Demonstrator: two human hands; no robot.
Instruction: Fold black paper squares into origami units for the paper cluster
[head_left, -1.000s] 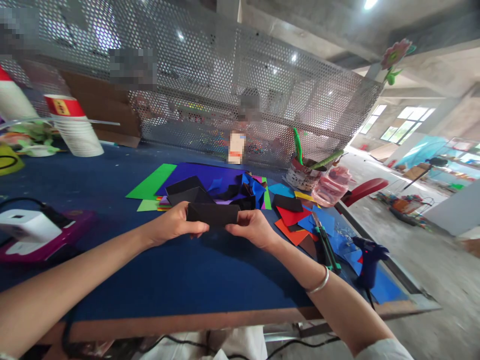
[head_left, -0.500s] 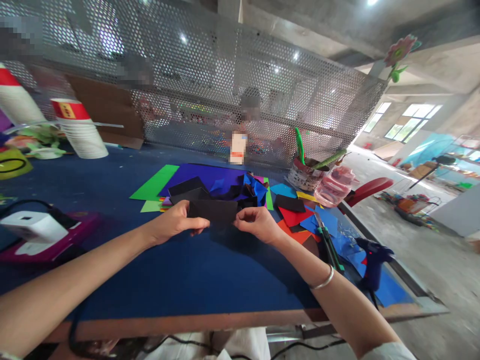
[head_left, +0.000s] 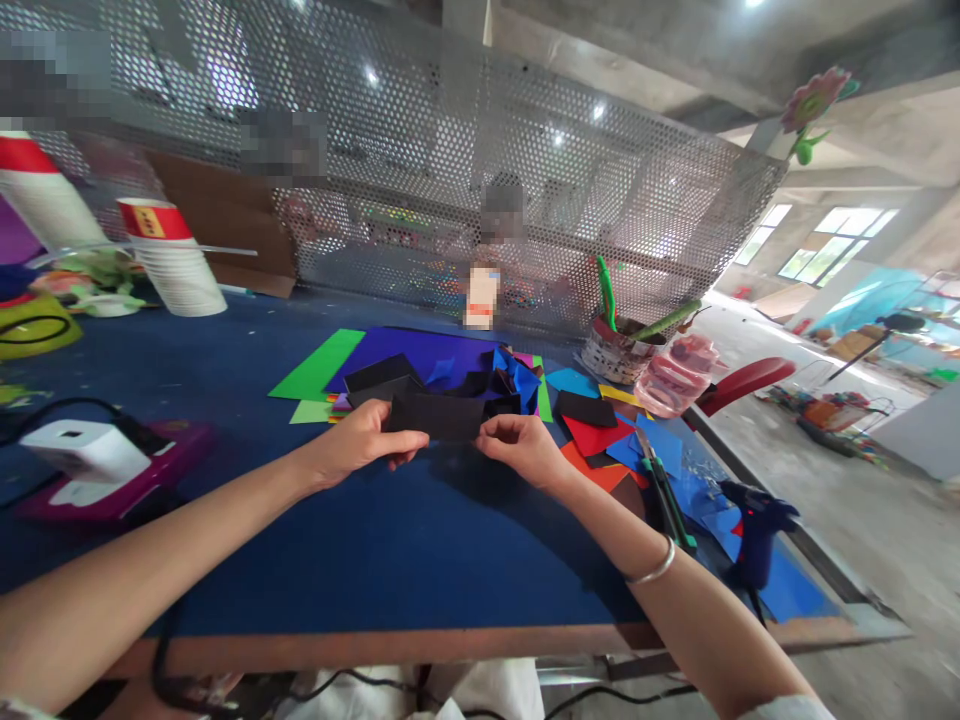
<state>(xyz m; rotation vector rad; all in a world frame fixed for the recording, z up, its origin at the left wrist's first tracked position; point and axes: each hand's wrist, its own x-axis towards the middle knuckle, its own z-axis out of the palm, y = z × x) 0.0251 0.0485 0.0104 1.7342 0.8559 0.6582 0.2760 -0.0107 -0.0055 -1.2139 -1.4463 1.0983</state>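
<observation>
A strip of black paper (head_left: pixel 439 416) is stretched between my two hands, a little above the blue tabletop. My left hand (head_left: pixel 375 440) pinches its left end, thumb along the lower edge. At the right end, my right hand (head_left: pixel 517 445) closes thumb and fingertips on the paper's corner. Just behind the strip lie more black paper pieces (head_left: pixel 382 372) and folded blue paper (head_left: pixel 517 375), on top of a dark blue sheet (head_left: pixel 420 345). A green sheet (head_left: pixel 319 365) sticks out at the left of this pile.
To the right are red paper (head_left: pixel 596 435), a cutter knife (head_left: pixel 664 485) and a glue gun (head_left: pixel 757 530). At the left stand a white charger on a purple power strip (head_left: pixel 180 455) and stacked paper cups (head_left: pixel 176 265). A perforated metal screen (head_left: pixel 420 180) rises behind; a pot (head_left: pixel 619 350) stands before it.
The view has shifted slightly, so everything sits a little further right. Both hands keep their hold on the black paper, with hardly any movement over the table.
</observation>
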